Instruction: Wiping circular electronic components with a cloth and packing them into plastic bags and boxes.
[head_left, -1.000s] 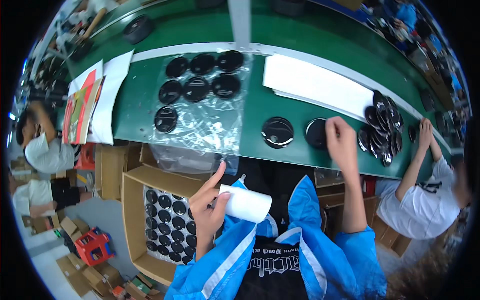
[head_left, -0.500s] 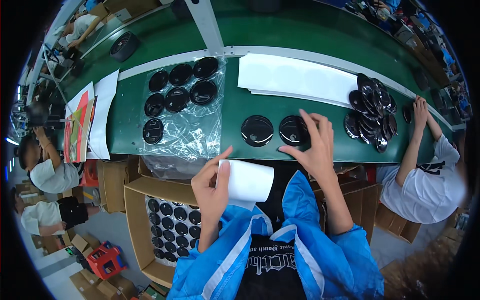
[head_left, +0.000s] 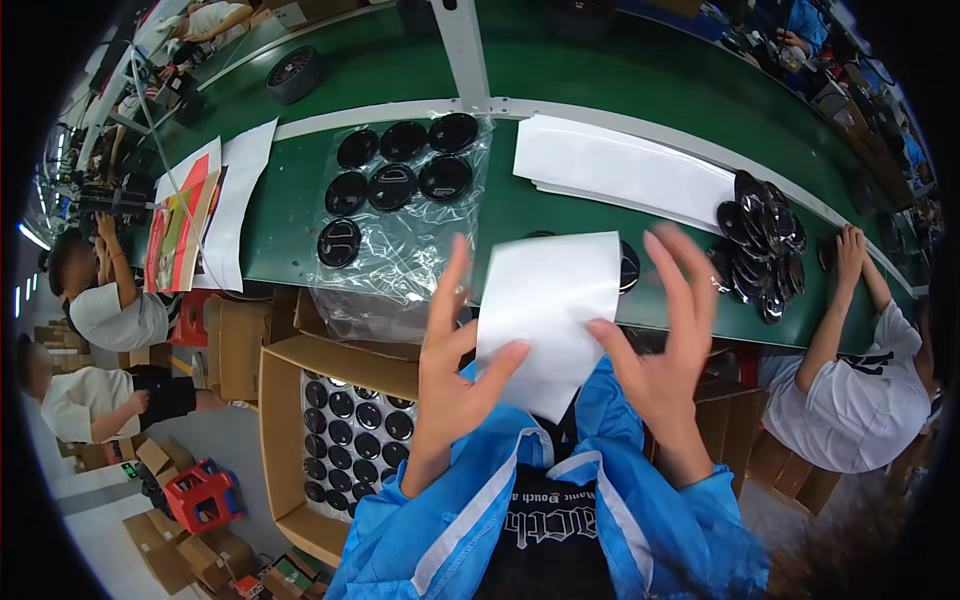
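A white paper-like sheet [head_left: 550,300] is held up before me, slightly curled. My left hand [head_left: 450,370] grips its left side, thumb on the front and index finger sticking up beside it. My right hand [head_left: 660,365] is at the sheet's right edge, thumb touching it, the other fingers spread and blurred. Behind the sheet, one glossy black disc [head_left: 629,268] shows partly on the green table [head_left: 265,225]; only a sliver of a second is visible. Further right lies a heap of black discs [head_left: 760,245]. Several more discs [head_left: 391,187] sit in rows on clear plastic film [head_left: 430,245] at the left.
White sheets [head_left: 620,165] are stacked at the table's back. Papers and a colourful print [head_left: 185,230] lie at the left. Below stands a cardboard box [head_left: 280,440] holding discs in rows. A person [head_left: 850,370] works at the right, others at the left. A metal post [head_left: 462,50] rises behind.
My left hand has raised and unfolded the white sheet, which now covers most of the two discs. My right hand has come away from the disc to the sheet's edge. The view has shifted slightly.
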